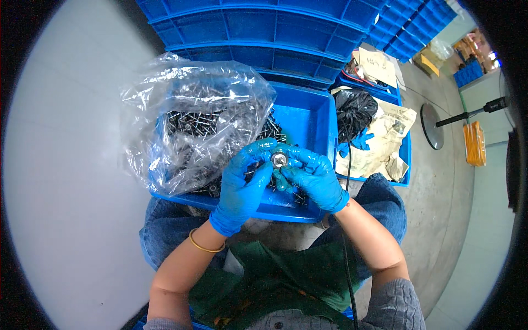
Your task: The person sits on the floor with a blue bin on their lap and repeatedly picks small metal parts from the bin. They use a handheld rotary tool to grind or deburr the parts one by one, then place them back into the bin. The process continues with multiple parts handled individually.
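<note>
Both my hands wear wet-looking blue gloves and meet over a blue plastic bin (308,103). Between their fingertips is a small round metal part (279,160) with a dark rim and a bright centre, its face turned up. My left hand (240,184) is closed and pinches it from the left; something dark shows among its fingers, too small to name. From the right, my right hand (320,181) is closed on the same part. Below them in the bin lie many dark metal pieces with thin shafts (192,123), partly under a clear plastic bag (190,159).
Stacked blue crates (250,26) rise just beyond the bin. To the right, another blue bin (406,159) holds brown paper (393,121), a black plastic bag (353,113) and a blue glove (361,141). A black cable (346,242) hangs near my right arm. A white wall (66,159) stands left.
</note>
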Demonstrator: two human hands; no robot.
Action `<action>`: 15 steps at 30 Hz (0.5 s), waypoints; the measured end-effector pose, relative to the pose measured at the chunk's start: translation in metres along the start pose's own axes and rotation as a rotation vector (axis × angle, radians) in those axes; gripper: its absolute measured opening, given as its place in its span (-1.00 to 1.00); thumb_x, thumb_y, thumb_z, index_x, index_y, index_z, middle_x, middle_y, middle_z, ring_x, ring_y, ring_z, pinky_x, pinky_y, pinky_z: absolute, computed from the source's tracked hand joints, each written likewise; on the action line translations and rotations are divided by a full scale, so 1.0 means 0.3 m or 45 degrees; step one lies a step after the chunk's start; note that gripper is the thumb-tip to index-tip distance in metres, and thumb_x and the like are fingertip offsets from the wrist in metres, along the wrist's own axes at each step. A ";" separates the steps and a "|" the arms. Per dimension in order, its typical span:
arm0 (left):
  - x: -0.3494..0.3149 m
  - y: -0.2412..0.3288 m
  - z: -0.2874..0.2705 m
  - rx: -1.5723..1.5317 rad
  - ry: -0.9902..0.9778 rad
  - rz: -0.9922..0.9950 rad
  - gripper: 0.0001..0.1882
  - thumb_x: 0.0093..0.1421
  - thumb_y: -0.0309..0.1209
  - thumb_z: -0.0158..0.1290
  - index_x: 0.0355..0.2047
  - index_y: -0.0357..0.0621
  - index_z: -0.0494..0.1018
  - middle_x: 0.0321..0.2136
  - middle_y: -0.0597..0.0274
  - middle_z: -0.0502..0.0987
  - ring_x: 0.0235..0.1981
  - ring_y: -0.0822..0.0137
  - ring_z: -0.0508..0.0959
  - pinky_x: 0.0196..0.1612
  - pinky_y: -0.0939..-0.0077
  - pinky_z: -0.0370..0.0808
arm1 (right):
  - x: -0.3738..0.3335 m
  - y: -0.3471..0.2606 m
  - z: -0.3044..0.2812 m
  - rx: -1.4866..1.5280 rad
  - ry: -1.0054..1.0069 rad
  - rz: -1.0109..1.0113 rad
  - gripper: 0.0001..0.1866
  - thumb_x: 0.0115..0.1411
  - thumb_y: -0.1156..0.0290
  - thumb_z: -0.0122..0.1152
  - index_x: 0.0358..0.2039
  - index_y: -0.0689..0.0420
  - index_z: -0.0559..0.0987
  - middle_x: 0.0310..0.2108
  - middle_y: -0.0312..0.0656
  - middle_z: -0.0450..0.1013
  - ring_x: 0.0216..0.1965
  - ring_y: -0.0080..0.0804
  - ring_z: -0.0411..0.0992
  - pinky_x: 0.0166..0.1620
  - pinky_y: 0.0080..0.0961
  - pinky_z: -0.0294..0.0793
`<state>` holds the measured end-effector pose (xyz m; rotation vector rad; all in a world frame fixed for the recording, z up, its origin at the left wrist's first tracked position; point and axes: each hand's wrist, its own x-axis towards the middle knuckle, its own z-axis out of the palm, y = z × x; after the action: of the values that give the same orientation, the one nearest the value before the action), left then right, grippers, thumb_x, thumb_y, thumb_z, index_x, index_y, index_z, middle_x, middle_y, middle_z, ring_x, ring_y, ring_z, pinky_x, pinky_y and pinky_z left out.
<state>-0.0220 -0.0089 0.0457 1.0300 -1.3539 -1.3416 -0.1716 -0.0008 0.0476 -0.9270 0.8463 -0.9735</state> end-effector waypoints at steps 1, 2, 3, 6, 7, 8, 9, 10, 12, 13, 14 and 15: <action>0.001 -0.005 0.002 -0.003 0.009 0.027 -0.68 0.01 -0.67 -0.15 -0.18 -0.20 0.31 -0.34 0.28 0.41 -0.32 0.54 0.39 -0.28 0.70 0.37 | 0.001 -0.002 0.000 -0.003 -0.001 0.002 -0.61 0.06 0.49 -0.01 -0.05 0.19 0.27 -0.40 -0.33 0.38 -0.49 -0.70 0.31 -0.44 -0.75 0.32; 0.002 -0.010 0.004 -0.008 0.016 0.053 -0.68 0.00 -0.67 -0.15 -0.18 -0.20 0.31 -0.32 0.27 0.41 -0.31 0.53 0.39 -0.26 0.68 0.37 | 0.000 -0.002 -0.001 -0.007 -0.001 0.000 -0.61 0.06 0.49 -0.01 -0.05 0.18 0.27 -0.40 -0.33 0.38 -0.48 -0.70 0.31 -0.44 -0.75 0.32; 0.003 -0.016 0.002 -0.008 0.013 0.062 -0.69 -0.01 -0.68 -0.13 -0.21 -0.19 0.31 -0.29 0.25 0.40 -0.29 0.52 0.39 -0.24 0.66 0.36 | -0.001 0.000 -0.003 -0.010 -0.001 -0.001 -0.60 0.07 0.49 -0.01 -0.04 0.18 0.26 -0.40 -0.34 0.38 -0.48 -0.70 0.31 -0.44 -0.76 0.32; 0.007 -0.025 -0.002 -0.015 0.008 0.059 -0.71 -0.03 -0.68 -0.09 -0.26 -0.17 0.33 -0.24 0.21 0.38 -0.26 0.49 0.38 -0.21 0.61 0.35 | -0.001 0.007 -0.007 0.016 0.001 0.010 -0.59 0.06 0.48 0.00 -0.04 0.17 0.26 -0.40 -0.34 0.38 -0.48 -0.71 0.31 -0.44 -0.77 0.32; 0.005 -0.023 0.000 -0.021 0.010 0.036 -0.71 -0.03 -0.68 -0.09 -0.25 -0.17 0.33 -0.24 0.21 0.38 -0.26 0.49 0.38 -0.20 0.61 0.35 | 0.000 0.008 -0.006 0.031 0.002 0.016 -0.59 0.06 0.47 0.01 -0.04 0.17 0.26 -0.40 -0.34 0.38 -0.48 -0.71 0.31 -0.44 -0.78 0.32; 0.004 -0.022 -0.001 -0.022 0.017 0.012 -0.71 -0.03 -0.68 -0.08 -0.25 -0.17 0.32 -0.24 0.21 0.38 -0.26 0.49 0.38 -0.20 0.61 0.35 | 0.001 0.010 -0.001 0.028 0.015 0.010 -0.59 0.06 0.47 0.01 -0.04 0.16 0.27 -0.41 -0.35 0.39 -0.48 -0.72 0.31 -0.44 -0.78 0.32; 0.003 -0.023 -0.003 -0.016 0.011 0.015 -0.71 -0.03 -0.67 -0.08 -0.25 -0.17 0.32 -0.24 0.21 0.38 -0.26 0.49 0.38 -0.20 0.61 0.35 | 0.003 0.011 0.005 0.026 0.028 0.004 -0.59 0.06 0.47 0.02 -0.04 0.16 0.27 -0.41 -0.35 0.39 -0.48 -0.72 0.31 -0.44 -0.79 0.32; 0.003 -0.026 -0.007 -0.009 0.006 0.017 -0.70 -0.03 -0.67 -0.08 -0.25 -0.17 0.32 -0.24 0.22 0.38 -0.26 0.49 0.38 -0.20 0.61 0.35 | 0.004 0.012 0.008 0.023 0.040 -0.002 -0.59 0.05 0.46 0.02 -0.04 0.16 0.27 -0.41 -0.35 0.39 -0.48 -0.73 0.31 -0.44 -0.79 0.32; 0.005 -0.025 -0.006 -0.008 0.000 0.009 -0.70 -0.04 -0.67 -0.07 -0.24 -0.17 0.32 -0.25 0.22 0.38 -0.26 0.49 0.38 -0.19 0.61 0.34 | 0.005 0.021 0.001 -0.007 0.040 -0.017 -0.60 0.05 0.46 0.03 -0.05 0.16 0.28 -0.42 -0.35 0.39 -0.48 -0.73 0.30 -0.44 -0.80 0.31; 0.004 -0.024 -0.005 -0.009 0.001 -0.002 -0.70 -0.04 -0.66 -0.07 -0.24 -0.18 0.32 -0.25 0.22 0.38 -0.26 0.49 0.38 -0.20 0.62 0.34 | 0.006 0.025 -0.002 -0.022 0.039 -0.024 -0.60 0.05 0.46 0.03 -0.05 0.16 0.29 -0.43 -0.36 0.39 -0.48 -0.74 0.30 -0.44 -0.80 0.31; 0.004 -0.024 -0.005 -0.007 0.004 -0.016 -0.70 -0.04 -0.66 -0.07 -0.24 -0.18 0.32 -0.25 0.23 0.38 -0.27 0.49 0.38 -0.20 0.62 0.34 | 0.006 0.028 -0.003 -0.049 0.047 -0.011 -0.60 0.05 0.46 0.03 -0.05 0.15 0.29 -0.43 -0.36 0.39 -0.48 -0.74 0.30 -0.44 -0.80 0.31; 0.004 -0.025 -0.006 0.007 0.001 -0.019 -0.70 -0.04 -0.66 -0.07 -0.24 -0.18 0.32 -0.25 0.23 0.38 -0.26 0.49 0.38 -0.19 0.62 0.34 | 0.008 0.029 -0.005 -0.076 0.054 0.002 -0.60 0.05 0.47 0.02 -0.05 0.15 0.29 -0.43 -0.36 0.38 -0.48 -0.74 0.30 -0.44 -0.80 0.31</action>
<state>-0.0208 -0.0108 0.0381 1.0464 -1.3522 -1.3493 -0.1695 -0.0010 0.0387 -0.9591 0.9157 -0.9737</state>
